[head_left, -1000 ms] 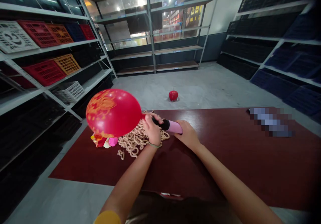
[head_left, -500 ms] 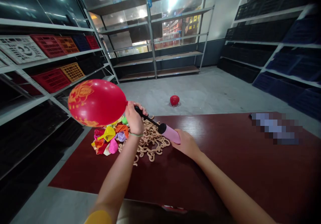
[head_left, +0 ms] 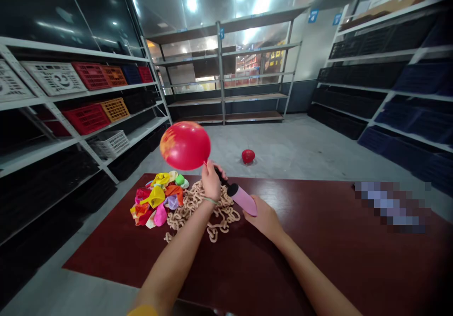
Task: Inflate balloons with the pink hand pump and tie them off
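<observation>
A red balloon (head_left: 187,146) with yellow-orange print, blown up, rises from my left hand (head_left: 211,183). That hand's fingers are closed around the balloon's neck and the black end of a hand pump. My right hand (head_left: 265,219) is wrapped round the pump's pink barrel (head_left: 243,200), tilted over the table. Only a short stretch shows between the barrel's black collar and my left hand. Below and left of my left hand lie a pile of limp coloured balloons (head_left: 159,198) and a heap of tan chain-like loops (head_left: 191,207). My fingers hide the balloon's mouth.
Everything lies on a dark red-brown table (head_left: 283,259). A blurred-out object (head_left: 389,205) is at its right. On the floor beyond sits a small red balloon (head_left: 248,156). Shelves with crates (head_left: 92,117) line the left; a metal rack (head_left: 222,98) stands at the back.
My left hand has moved right, closer to the pink barrel, and the black rod between them has shortened. The red balloon has shifted right and looks smaller. The view has tilted up slightly.
</observation>
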Demonstrator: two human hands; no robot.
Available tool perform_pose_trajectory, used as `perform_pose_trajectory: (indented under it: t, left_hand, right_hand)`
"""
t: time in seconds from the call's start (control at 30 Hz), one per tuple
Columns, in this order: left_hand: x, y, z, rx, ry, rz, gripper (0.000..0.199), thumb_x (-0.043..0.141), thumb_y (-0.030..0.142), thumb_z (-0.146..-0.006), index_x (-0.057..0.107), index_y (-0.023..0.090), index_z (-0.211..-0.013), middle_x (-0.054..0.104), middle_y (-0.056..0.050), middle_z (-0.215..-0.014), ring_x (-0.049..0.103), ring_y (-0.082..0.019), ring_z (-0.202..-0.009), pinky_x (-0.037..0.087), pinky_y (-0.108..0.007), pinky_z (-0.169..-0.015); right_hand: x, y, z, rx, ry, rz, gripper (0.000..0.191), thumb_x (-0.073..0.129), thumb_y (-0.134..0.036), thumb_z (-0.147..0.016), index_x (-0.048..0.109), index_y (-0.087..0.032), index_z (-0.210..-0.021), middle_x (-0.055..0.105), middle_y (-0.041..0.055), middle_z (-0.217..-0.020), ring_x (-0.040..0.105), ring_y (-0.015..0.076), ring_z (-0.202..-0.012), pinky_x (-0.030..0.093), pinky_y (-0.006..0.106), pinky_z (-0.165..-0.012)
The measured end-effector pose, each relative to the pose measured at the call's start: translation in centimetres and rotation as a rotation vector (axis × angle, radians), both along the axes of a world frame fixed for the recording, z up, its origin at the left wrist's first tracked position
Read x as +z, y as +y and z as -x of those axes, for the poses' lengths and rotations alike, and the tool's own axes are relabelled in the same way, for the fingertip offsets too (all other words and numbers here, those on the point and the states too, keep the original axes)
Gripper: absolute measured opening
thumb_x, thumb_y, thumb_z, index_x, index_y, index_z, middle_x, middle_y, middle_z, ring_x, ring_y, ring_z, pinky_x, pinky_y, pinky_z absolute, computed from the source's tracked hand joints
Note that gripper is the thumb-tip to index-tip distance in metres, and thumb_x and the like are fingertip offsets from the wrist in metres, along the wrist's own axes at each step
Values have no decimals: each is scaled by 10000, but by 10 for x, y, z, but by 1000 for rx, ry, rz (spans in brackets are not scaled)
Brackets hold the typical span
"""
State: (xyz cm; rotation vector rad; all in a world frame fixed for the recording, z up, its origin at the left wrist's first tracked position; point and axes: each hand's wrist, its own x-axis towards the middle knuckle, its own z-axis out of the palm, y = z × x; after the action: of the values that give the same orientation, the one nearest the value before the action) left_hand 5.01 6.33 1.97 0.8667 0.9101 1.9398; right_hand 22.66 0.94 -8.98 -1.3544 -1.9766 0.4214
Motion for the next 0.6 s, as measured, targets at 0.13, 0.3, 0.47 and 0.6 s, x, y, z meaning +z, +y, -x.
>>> perform_pose_trajectory:
  t: [0.13, 0.3, 0.47, 0.6]
  left_hand:
    - [32, 13, 30, 70, -25, -91, 331, 513, 492, -875, 413, 203, -747, 466, 60, -560, 438, -66, -355, 364, -185, -364]
    - [7, 24, 8, 109, -126, 42, 294, 502, 432, -869, 388, 209, -714, 438, 65, -524, 419, -72, -347, 342, -191, -356]
    - [-34, 13, -50, 60, -87, 74, 321, 463, 484, -902, 393, 211, -749, 472, 65, -555, 429, -67, -362, 369, -195, -386]
    - [-31, 9, -46, 34, -65, 42, 339, 447, 494, -907, 413, 205, -732, 464, 63, -534, 426, -75, -352, 363, -203, -383]
  right_hand:
    - [-5, 3, 0, 38, 5, -19, 375, 597, -301, -797, 520, -248, -1160, 658, 44, -1044, 626, 213, -910, 437, 300, -763]
    - [-11, 12, 0, -145, -105, -147, 362, 585, -227, -766, 538, -218, -1124, 649, 62, -998, 605, 241, -915, 425, 319, -759]
    - [-9, 16, -7, -201, -114, -156, 340, 580, -224, -766, 539, -213, -1103, 645, 70, -993, 596, 241, -913, 422, 319, -749]
    - [3, 18, -19, -39, -89, -82, 308, 587, -250, -779, 545, -230, -1083, 657, 59, -995, 611, 215, -898, 426, 293, -743]
